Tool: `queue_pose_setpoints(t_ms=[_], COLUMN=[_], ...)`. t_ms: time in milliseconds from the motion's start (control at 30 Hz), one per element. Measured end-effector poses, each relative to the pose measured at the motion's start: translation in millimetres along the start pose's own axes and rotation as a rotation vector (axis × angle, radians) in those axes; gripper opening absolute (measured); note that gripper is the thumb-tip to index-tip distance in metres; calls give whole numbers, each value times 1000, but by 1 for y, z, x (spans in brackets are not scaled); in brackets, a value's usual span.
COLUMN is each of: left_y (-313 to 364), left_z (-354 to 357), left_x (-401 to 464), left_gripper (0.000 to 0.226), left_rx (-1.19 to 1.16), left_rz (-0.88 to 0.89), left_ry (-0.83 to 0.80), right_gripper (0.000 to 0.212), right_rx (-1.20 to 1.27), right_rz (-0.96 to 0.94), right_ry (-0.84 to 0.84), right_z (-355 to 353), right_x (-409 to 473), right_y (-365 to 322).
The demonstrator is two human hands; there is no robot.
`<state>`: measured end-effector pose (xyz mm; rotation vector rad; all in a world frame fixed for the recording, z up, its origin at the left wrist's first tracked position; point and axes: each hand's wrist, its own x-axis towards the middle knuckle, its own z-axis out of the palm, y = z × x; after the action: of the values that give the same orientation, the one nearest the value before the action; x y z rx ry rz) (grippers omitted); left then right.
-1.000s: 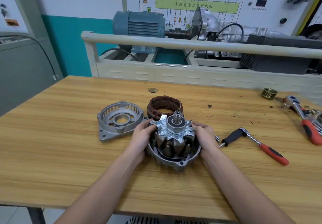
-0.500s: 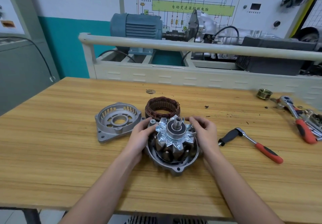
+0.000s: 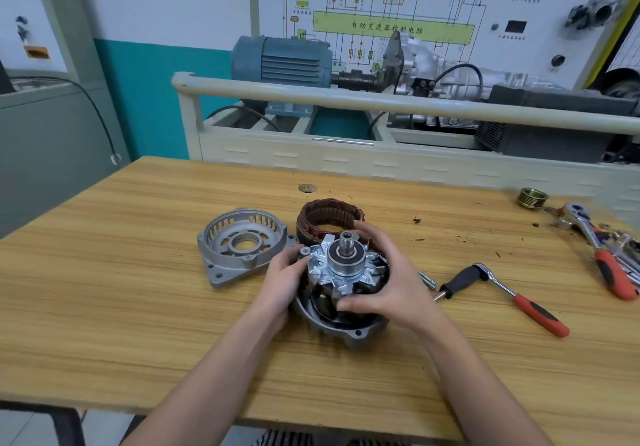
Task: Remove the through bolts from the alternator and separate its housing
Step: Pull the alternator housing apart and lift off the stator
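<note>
The rotor [image 3: 343, 265], with silver fan blades, a bearing and a threaded shaft, sits tilted in the rear housing half [image 3: 346, 333] at mid table. My right hand [image 3: 391, 279] grips the rotor, thumb in front and fingers curled over its far side. My left hand [image 3: 282, 279] holds the housing's left rim. The front housing half [image 3: 239, 246] lies open side up to the left. The copper-wound stator [image 3: 329, 218] stands just behind. Through bolts [image 3: 427, 280] lie right of my right hand.
A black-and-red ratchet [image 3: 502, 293] lies on the wooden table [image 3: 138, 307] to the right. Further right are a brass pulley [image 3: 532, 198] and more red-handled tools [image 3: 602, 255]. A washer [image 3: 307, 188] lies behind the stator. A training rig with a blue motor [image 3: 280, 61] stands beyond the table.
My right hand has moved from the rotor's right side over its top, now gripping it. The rotor has lifted and tilted in the rear housing. My left hand stays on the housing rim.
</note>
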<state>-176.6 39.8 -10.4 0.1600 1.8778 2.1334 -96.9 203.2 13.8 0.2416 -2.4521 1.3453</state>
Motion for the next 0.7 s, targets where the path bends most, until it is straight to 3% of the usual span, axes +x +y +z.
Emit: queue_pose_setpoints(t_ms=[167, 433, 633, 700], left_y=[1, 1, 0, -1], left_z=[0, 3, 5, 4], left_x=[-2, 0, 1, 0], left_gripper=[15, 30, 40, 42], left_rx=[-23, -33, -33, -9], left_rz=[-22, -36, -23, -6], left_ry=[-1, 15, 29, 34], right_gripper=[109, 95, 86, 77], right_rx=[-117, 15, 110, 87], right_rz=[2, -5, 60, 55], right_ry=[76, 221, 10, 23], right_z=[10, 14, -8, -12], right_x=[2, -2, 0, 3], right_y=[-10, -8, -12, -19])
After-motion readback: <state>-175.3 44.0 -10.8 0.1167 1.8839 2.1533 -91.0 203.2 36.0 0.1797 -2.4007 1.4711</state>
